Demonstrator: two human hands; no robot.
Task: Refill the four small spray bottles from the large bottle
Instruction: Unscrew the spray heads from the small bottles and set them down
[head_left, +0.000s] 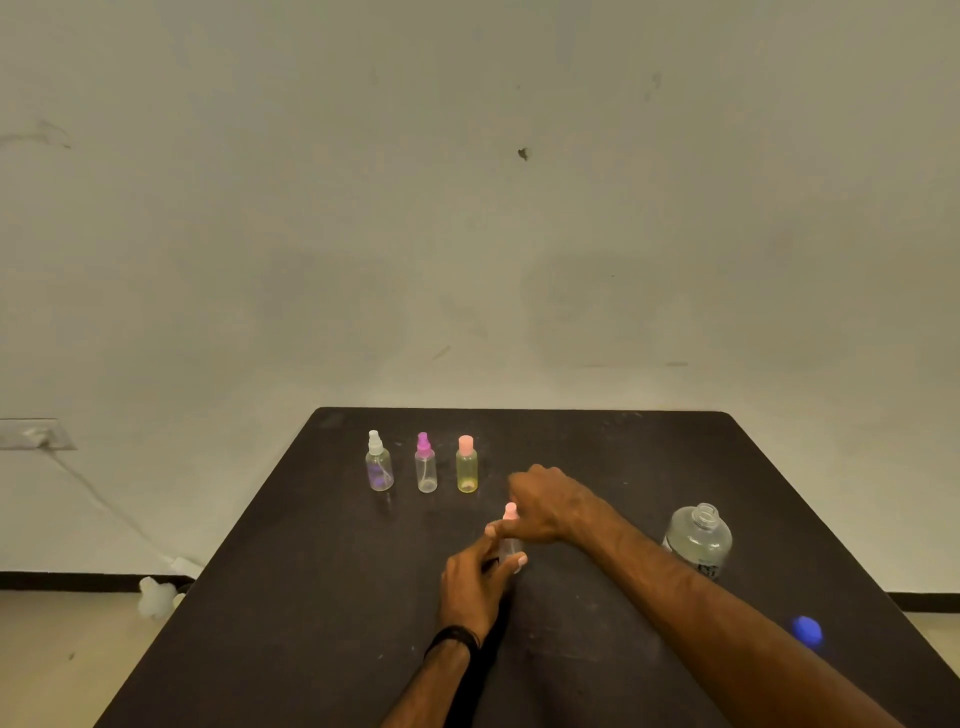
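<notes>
a dark table (649, 467) stands against a scuffed pale wall (467, 208), beige floor (62, 660) below.

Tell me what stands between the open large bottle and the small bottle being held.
Only the right forearm crosses that stretch of table. The large bottle stands uncapped; both hands hold the pink-capped spray bottle.

Bare room: scuffed plain wall (467, 208), black table (311, 597).

Dim yellowish light, soft focus, perhaps wide-angle bowing
</notes>
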